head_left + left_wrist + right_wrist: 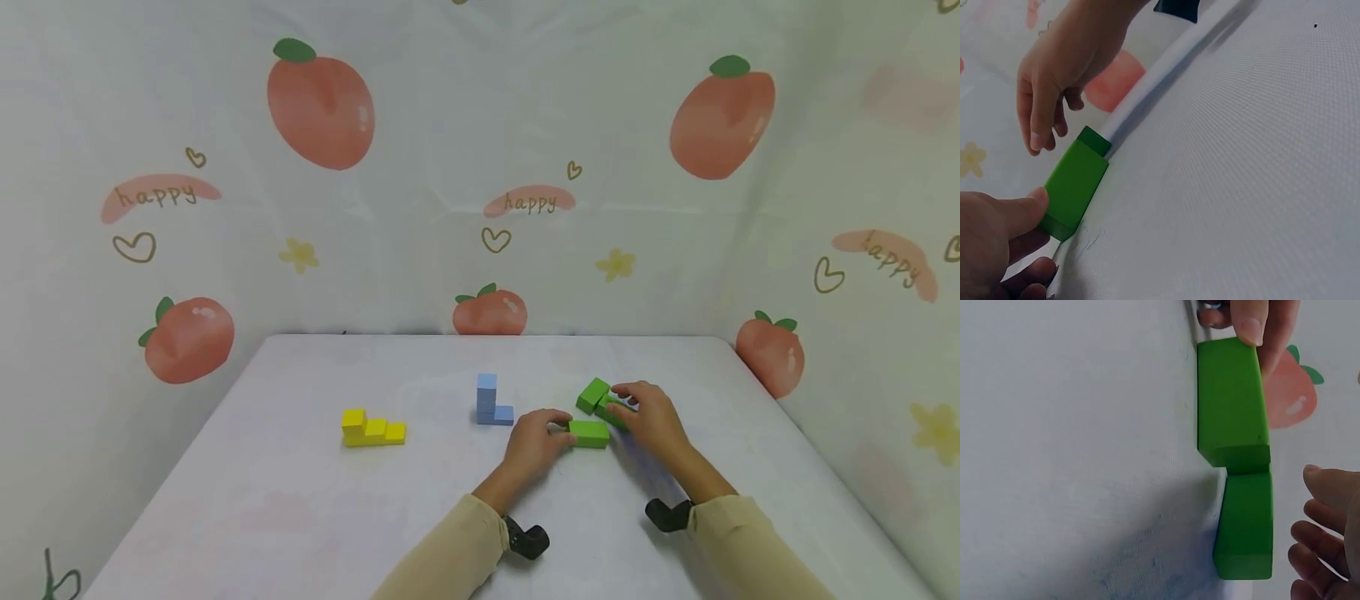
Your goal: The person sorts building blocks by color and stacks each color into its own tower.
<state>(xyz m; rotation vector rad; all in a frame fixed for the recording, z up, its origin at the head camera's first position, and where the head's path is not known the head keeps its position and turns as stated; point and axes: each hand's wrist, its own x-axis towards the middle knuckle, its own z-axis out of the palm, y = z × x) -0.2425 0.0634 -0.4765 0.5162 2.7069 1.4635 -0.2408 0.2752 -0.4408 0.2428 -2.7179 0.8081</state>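
In the head view, my left hand (535,443) is at the left end of the front green block (588,434), which lies flat on the table. The left wrist view has my thumb against an edge of this block (1075,187), with a finger on its other side, pinching it. My right hand (654,417) reaches over the second green block (612,412) in the head view, partly covering it. From the right wrist, the fingers of my right hand (1329,531) are spread and apart from the blocks. A third green block (593,395) lies angled behind, touching the second.
Left of my hands, a blue L-shaped piece (487,396) stands upright. Farther left is a yellow stepped piece (375,431). Everything is on a white-covered table (262,500), with a fruit-printed cloth (420,250) hanging behind and at the sides.
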